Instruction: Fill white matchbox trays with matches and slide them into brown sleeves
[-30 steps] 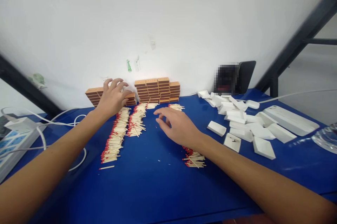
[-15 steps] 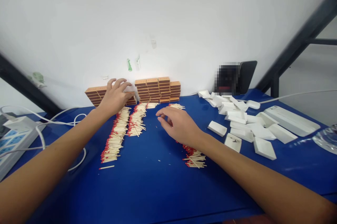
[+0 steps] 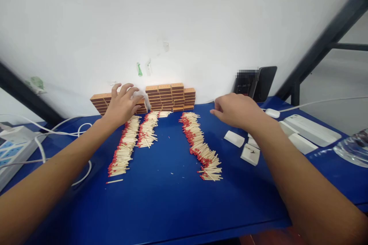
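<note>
My left hand (image 3: 122,104) is at the left stack of orange-brown matchboxes (image 3: 100,101) against the wall. Its fingers are spread and bent, with nothing visible in them; whether it touches the boxes is unclear. Over the pile of small white trays is my right hand (image 3: 237,110), palm down with its fingers curled in. Anything inside its grip is hidden. A loose white tray (image 3: 234,138) lies just below it. Red-tipped matches lie in a long left row (image 3: 123,151), a shorter row (image 3: 148,130) and a curving right row (image 3: 198,141).
More matchboxes (image 3: 165,97) stand stacked at the wall's middle. A dark phone-like device (image 3: 266,84) leans at the back right. White cables and a power strip (image 3: 17,145) lie at left. A white case (image 3: 312,129) and clear plastic (image 3: 352,149) are at right.
My right hand has moved right, from above the right match row to the white trays, uncovering that row. My left hand stays by the left matchbox stack. The view has shifted slightly.
</note>
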`<state>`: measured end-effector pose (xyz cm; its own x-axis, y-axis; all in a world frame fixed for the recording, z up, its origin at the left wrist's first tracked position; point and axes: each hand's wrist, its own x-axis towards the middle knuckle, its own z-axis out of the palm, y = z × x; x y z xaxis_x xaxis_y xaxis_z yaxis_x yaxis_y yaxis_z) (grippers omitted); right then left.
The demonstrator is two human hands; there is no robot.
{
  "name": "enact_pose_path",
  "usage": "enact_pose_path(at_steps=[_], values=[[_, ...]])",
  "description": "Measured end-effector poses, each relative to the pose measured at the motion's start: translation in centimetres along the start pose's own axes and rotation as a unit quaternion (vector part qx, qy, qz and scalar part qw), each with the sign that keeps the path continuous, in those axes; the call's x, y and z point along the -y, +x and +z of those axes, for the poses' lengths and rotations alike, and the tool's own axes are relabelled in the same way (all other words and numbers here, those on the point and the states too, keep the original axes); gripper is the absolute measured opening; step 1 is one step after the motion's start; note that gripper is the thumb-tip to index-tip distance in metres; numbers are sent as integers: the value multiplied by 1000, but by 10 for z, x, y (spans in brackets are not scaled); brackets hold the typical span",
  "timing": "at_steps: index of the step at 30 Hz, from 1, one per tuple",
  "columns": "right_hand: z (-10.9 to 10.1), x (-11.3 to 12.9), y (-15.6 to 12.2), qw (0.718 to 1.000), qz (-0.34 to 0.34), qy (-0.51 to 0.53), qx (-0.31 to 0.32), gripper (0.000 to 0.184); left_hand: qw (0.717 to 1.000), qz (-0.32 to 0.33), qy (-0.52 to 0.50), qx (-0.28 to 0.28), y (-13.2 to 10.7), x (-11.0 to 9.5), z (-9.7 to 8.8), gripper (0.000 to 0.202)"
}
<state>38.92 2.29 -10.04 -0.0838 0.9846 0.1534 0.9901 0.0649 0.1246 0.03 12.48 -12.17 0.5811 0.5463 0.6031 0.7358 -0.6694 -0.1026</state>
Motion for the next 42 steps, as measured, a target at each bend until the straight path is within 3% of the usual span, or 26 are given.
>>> enact_pose_path(at_steps=[4,7,14,18,20,23,25,27,30,32,35,37,42], values=[[0,-24,-6,980,25,62,187,28,1000,-8,18,-24,-15,-21,-16,24],[-1,-24,-10,966,41,78,241,31,998,10,42,-35,-34,-43,-28,29],[5,-19,-4,968,26,63,242,26,994,70,13,-77,-63,-79,-44,25],[-2,5,-6,981,-58,144,114,19,996,58,-43,-55,-73,-92,-45,20],[-8,36,-17,956,-141,253,53,20,994,59,-80,-42,-77,-101,-45,20],[-9,92,-42,903,-259,331,90,22,988,82,-132,14,-82,-115,-47,40],[-4,120,-55,891,-305,312,123,21,980,102,-160,50,-85,-122,-47,52],[2,133,-57,882,-328,308,143,22,976,110,-175,71,-88,-124,-47,52],[11,129,-35,865,-317,371,120,23,976,106,-172,82,-92,-123,-42,55],[17,121,-7,882,-275,376,65,19,978,101,-162,82,-95,-122,-38,58],[27,116,39,937,-210,278,1,12,980,106,-153,72,-98,-126,-33,62],[34,120,62,963,-180,201,0,25,979,108,-157,71,-100,-130,-30,56],[46,140,85,979,-149,140,18,32,977,122,-161,74,-103,-136,-26,53]])
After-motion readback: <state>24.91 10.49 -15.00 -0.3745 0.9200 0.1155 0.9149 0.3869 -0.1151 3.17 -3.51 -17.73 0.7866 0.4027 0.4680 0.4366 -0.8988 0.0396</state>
